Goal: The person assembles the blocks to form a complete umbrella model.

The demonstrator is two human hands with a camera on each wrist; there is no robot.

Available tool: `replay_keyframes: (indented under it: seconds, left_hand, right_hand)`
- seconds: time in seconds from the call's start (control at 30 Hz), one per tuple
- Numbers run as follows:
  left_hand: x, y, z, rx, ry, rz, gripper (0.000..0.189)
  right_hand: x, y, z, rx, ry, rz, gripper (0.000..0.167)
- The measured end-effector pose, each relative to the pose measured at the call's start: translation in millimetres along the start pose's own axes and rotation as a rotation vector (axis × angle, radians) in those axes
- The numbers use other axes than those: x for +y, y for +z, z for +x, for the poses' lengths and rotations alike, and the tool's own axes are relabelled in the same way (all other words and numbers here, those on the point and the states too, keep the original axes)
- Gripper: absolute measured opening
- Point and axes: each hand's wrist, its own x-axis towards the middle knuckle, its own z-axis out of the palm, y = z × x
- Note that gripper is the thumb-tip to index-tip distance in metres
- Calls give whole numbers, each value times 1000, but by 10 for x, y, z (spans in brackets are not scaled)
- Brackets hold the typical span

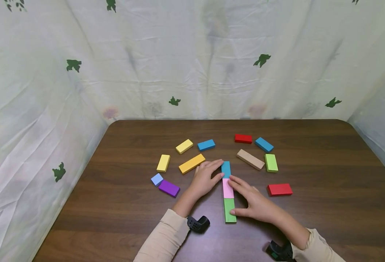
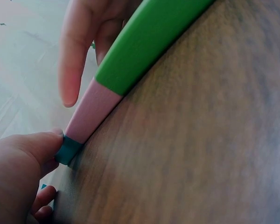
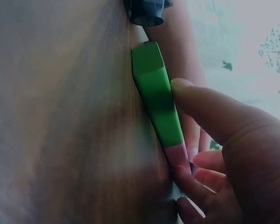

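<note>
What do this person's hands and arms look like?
The left hand and right hand are bare, ungloved. The left sleeve and right sleeve are plain, pale beige, ending short of the hands. Near the sleeve ends are a black left wrist device and a black right wrist device, the latter showing a small green patch.

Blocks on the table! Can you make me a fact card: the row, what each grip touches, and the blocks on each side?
Row: blue block, pink block, green block, end to end
Nearest you: green block
Left grip: touches blue block
Right grip: thumb touches green block, fingertip touches pink block
Left side: far yellow, near yellow, orange, left blue, pale blue, purple
Right side: far red, right blue, tan, lime, near red
Table: brown
</note>
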Motion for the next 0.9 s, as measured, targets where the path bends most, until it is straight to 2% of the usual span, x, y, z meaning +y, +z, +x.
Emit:
replay_keyframes:
  seconds: [0.2,0.63,0.9]
  left_hand:
    - [-3,2,5,2,8,6,43]
    - [-12,-8,-1,-23,8,-5,43]
    - [-6,-13,-1,-13,13,-18,42]
  right_hand:
    - [-9,-11,8,-20,22,-24,86]
    - [-49,32,-2,2,32,-41,86]
    - [13,-25,42,-46,8,-23,89]
